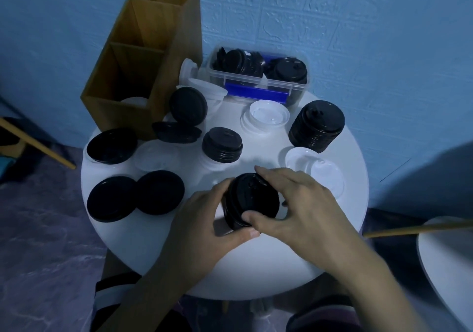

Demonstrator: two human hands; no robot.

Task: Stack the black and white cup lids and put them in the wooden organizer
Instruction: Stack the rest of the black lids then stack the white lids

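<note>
Right now a short stack of black lids (252, 200) sits near the front middle of the round white surface (256, 267), tilted on its side between both hands. The left hand (204, 227) grips it from the left, fingers curled around the stack's side and the thumb under its near edge. The right hand (304, 203) holds the top lid, with the thumb on the near rim and the fingers reaching over the far rim.

Just behind stands a smaller black stack (222, 143), with a white stack (265, 117) further back and a tall black stack (316, 125) to the right. Two white lids (314, 170) lie flat just beside the right hand. On the left, three single black lids (111, 198) lie flat, two of them overlapping. Another black lid (188, 106) leans upright over one lying flat, close to the wooden organizer (140, 70).

The organizer stands at the back left edge, and a white lid shows at the bottom of its front compartment. A clear plastic box (258, 81) with blue clips, holding more black lids, sits at the back against the blue wall (358, 24).
</note>
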